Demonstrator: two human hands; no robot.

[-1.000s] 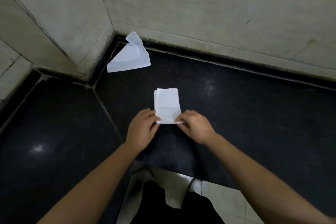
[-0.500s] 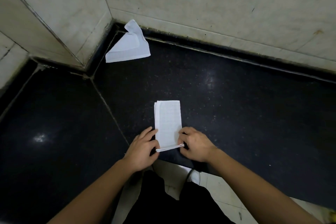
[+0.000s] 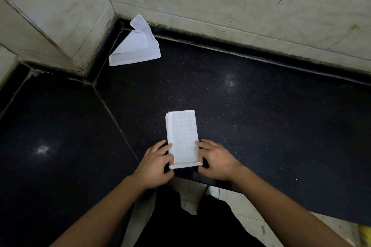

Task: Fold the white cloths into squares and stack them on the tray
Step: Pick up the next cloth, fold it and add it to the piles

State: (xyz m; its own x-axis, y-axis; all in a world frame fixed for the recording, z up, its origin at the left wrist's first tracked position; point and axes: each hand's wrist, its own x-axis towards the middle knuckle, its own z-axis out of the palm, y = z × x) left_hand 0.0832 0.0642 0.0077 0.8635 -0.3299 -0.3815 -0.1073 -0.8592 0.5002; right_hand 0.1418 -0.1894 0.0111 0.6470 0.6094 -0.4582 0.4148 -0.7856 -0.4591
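On the black desk (image 3: 261,110), well beyond the left hand (image 3: 157,165) and a little to its left, a loose white cloth (image 3: 136,48) lies crumpled in the corner, its far tip leaning up against the pale tiled wall (image 3: 220,0). The left hand rests at the near edge of the desk, fingers loosely extended and laid along the left side of the folded white cloth (image 3: 183,138), touching its edge near the near corner. That cloth lies flat between the two hands as a narrow rectangle, its long sides running away from the person and its hemmed near end just at the desk's front edge. The right hand (image 3: 217,159) sits against the cloth's right side, fingers spread and fairly straight, the fingertips touching the edge. The hands are apart, with only the cloth's width between them.
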